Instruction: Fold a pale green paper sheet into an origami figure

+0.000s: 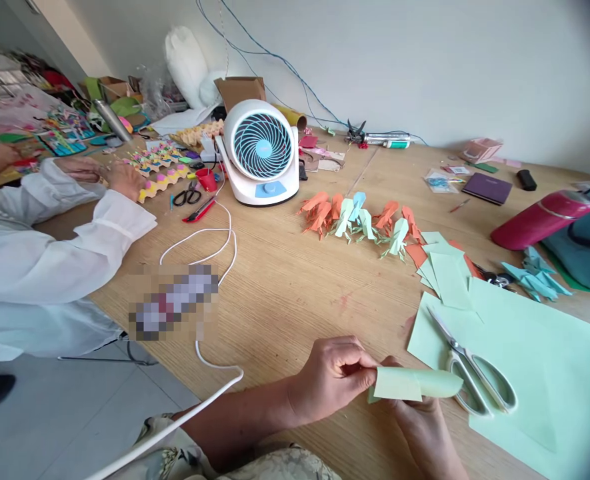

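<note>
Near the table's front edge, both my hands are on a pale green sheet of paper [399, 385] that is partly folded over, its right end curling. My left hand [337, 372] pinches the paper's left end between thumb and fingers. My right hand [419, 420] grips it from below, with the fingers partly hidden behind the paper. Just to the right, scissors [457, 347] with white handles lie spread on a large green sheet [535, 373]. Smaller cut green pieces [449, 277] lie in a loose pile beyond them.
Folded orange, green and blue paper figures [345, 217] stand mid-table, behind them a white fan [262, 150]. A red bottle [539, 219] and blue paper figures [535, 275] are at right. A white cable [219, 365] crosses the left side, where a co-worker's hands [125, 179] work.
</note>
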### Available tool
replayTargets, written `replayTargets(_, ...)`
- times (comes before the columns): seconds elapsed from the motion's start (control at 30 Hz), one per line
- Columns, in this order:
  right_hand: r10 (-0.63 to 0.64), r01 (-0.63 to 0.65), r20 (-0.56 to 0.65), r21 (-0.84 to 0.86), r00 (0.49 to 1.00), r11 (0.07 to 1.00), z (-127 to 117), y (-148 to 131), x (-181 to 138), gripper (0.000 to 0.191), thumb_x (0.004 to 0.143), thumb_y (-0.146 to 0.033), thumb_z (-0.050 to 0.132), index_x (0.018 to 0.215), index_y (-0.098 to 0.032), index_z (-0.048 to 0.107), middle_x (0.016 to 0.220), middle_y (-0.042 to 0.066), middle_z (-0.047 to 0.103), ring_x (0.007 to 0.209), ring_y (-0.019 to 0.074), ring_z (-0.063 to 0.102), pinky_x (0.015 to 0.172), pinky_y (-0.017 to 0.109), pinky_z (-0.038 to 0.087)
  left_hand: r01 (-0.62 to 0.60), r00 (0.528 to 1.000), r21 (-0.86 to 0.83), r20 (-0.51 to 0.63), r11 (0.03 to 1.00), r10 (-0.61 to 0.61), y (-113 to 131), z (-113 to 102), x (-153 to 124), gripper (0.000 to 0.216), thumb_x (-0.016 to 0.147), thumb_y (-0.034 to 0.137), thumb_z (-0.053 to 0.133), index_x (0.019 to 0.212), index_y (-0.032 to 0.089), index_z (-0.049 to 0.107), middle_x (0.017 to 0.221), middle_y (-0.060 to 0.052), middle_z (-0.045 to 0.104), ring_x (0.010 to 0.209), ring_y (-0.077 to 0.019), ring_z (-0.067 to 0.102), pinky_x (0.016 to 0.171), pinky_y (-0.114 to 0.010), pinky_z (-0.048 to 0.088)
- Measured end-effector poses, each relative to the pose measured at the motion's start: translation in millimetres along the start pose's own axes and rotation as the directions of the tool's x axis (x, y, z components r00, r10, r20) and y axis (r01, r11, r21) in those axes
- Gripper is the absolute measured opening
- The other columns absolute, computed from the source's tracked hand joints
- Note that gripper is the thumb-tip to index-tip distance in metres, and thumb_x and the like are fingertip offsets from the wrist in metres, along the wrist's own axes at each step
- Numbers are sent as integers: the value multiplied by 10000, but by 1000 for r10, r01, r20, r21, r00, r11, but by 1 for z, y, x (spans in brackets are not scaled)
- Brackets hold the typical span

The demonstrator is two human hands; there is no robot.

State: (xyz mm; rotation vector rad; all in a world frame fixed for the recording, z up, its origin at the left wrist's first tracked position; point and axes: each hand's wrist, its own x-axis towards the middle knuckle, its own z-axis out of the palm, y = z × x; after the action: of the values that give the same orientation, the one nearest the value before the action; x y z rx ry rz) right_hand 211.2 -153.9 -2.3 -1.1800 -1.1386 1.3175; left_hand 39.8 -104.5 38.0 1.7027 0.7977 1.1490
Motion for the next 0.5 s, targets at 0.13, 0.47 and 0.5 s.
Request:
replayTargets(0.13, -9, 9, 1, 5, 1000, 1000, 1, -2, 1, 266, 743, -342, 790, 657, -196, 586, 631, -19, 485, 592, 133, 416, 562, 249, 368, 27, 1000, -21, 12, 999, -27, 1, -2, 1, 122, 829, 142, 654, 718, 103, 687, 650, -30, 587, 597, -91, 524, 556, -183, 389)
replayTargets(0.47, 44, -44, -27, 22, 999, 999, 4, -6, 1, 316, 787, -426, 740, 675, -199, 551, 620, -23, 488, 589, 123, 410, 566, 237, 377, 115, 993, -47, 14, 992, -115, 4, -5, 7, 126, 836, 145, 652, 723, 119, 703, 645, -16, 598, 591, -85, 518, 555, -187, 376)
replayTargets(0.5, 45, -45, -30, 12, 999, 999, 3, -5, 1, 309, 789, -421, 738, 673, -198, 557, 618, -22, 491, 589, 123, 411, 563, 237, 378, 116, 993, -53, 13, 992, -116, 4, -5, 7, 129, 832, 143, 653, 714, 119, 697, 641, -13, 592, 591, -84, 513, 556, -187, 375)
